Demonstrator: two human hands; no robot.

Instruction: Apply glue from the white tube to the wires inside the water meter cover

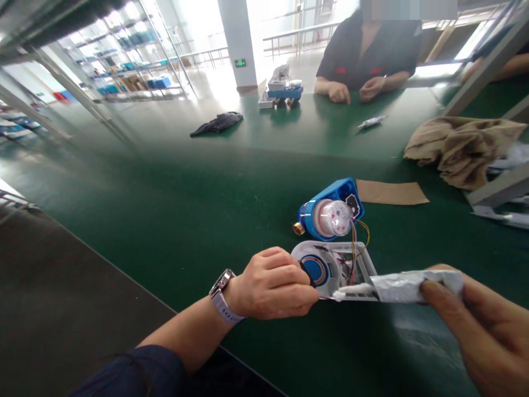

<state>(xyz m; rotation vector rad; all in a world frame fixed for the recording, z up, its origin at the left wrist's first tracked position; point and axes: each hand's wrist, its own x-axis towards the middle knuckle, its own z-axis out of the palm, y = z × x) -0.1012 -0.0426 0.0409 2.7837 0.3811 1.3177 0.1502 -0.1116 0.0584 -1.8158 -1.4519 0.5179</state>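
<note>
My right hand [479, 314] squeezes a crumpled silver tube [399, 286], thumb on top, its white nozzle pointing left over the near edge of a white plastic cover [367, 264]. Closed at the left end of that cover is my left hand [276, 284]; a bit of black shows by its fingers, but what they hold is hidden. Inside the cover lie a blue disc with a copper-coloured ring [314, 270] and thin wires. These wires run up to a blue water meter [330, 207] with a clear round top and a brass fitting, lying just behind the cover.
A cardboard strip [392, 192] lies right of the meter, with a brown cloth [458, 146] beyond. Farther back are a dark cloth [219, 123], another tube [372, 122] and another blue-and-white meter [285, 88]. Across the green table [185, 182] sits a person [366, 60], hands on it.
</note>
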